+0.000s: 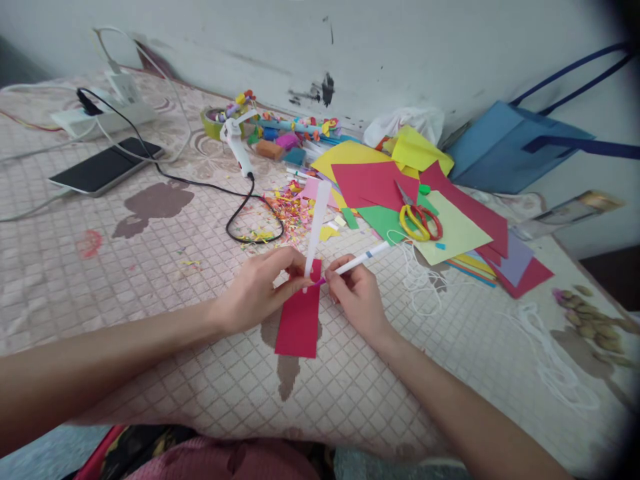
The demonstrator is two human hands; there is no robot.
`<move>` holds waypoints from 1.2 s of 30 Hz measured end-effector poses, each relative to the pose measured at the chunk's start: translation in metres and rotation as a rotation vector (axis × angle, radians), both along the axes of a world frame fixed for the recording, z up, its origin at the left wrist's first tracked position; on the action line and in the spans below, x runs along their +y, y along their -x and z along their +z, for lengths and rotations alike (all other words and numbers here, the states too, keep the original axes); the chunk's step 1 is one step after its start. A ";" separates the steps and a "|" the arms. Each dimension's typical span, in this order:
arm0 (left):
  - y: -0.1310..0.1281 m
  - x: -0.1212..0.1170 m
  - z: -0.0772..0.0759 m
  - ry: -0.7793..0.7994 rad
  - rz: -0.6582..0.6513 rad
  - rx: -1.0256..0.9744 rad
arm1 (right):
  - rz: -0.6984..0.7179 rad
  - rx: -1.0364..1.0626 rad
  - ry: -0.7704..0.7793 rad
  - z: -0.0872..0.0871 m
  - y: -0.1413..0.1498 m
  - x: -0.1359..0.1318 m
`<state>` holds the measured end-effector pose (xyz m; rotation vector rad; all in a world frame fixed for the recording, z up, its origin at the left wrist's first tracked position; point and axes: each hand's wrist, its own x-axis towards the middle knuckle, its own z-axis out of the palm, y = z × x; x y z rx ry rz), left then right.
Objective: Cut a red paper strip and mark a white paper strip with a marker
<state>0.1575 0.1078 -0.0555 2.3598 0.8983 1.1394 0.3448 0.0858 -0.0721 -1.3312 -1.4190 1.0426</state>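
My left hand [265,283] is closed, thumb and fingers pinching a narrow translucent white strip [319,213] that stands up at a slant; I cannot tell whether it is a ruler. My right hand [357,293] grips a slim white marker pen [363,258] with a blue band. The pen's purple end [320,283] points to the left fingertips and seems to meet them. Beneath both hands a red paper strip [299,327] lies on the cloth, its upper part partly covered by the left fingers.
Scissors [420,222] lie on coloured paper sheets [370,183] at right. White string [425,280] lies nearby. A glue gun [237,147] with a black cord stands behind paper scraps [290,213]. Left are a phone [107,165] and power strip [105,119]; a blue bag [510,147] stands back right.
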 end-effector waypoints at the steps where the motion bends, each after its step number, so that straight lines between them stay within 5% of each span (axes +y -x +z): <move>1: 0.000 0.000 0.000 0.002 -0.003 0.002 | 0.000 0.000 0.001 0.000 0.000 0.000; 36: -0.003 -0.001 -0.007 0.002 -0.061 -0.021 | 0.061 -0.109 -0.051 -0.002 0.000 -0.001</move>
